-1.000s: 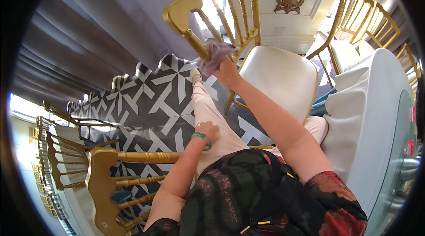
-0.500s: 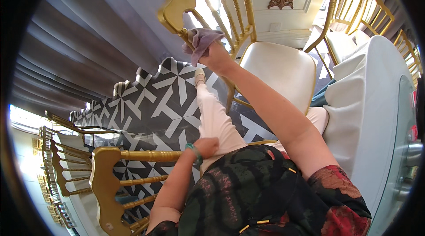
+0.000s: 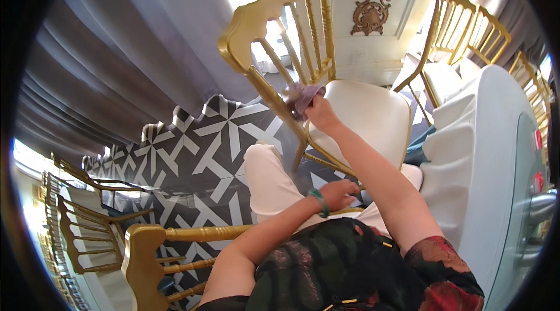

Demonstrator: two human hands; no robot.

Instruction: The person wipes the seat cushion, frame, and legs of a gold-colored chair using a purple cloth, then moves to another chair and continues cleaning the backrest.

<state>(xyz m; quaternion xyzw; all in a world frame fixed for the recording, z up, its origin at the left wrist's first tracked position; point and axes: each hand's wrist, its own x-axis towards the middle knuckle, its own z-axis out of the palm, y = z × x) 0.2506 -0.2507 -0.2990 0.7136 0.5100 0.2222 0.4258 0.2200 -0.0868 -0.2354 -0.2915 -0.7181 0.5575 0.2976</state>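
Gold-painted chair [image 3: 274,25] with white seat cushion, right hand [image 3: 318,109] clenched on a mauve cloth [image 3: 302,98] pressed against its back post, left hand [image 3: 341,193] resting loosely curled on the lap, holding nothing, white-draped tabletop [image 3: 484,153] at right

Gold chairs [image 3: 274,37] on patterned floor [image 3: 198,136]

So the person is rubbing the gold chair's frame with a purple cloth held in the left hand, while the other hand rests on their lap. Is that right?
Not quite: the purple cloth is in the right hand, not the left. The head view shows it pressed against the gold chair's frame, while the left hand, with a green bracelet at the wrist, rests on the lap.
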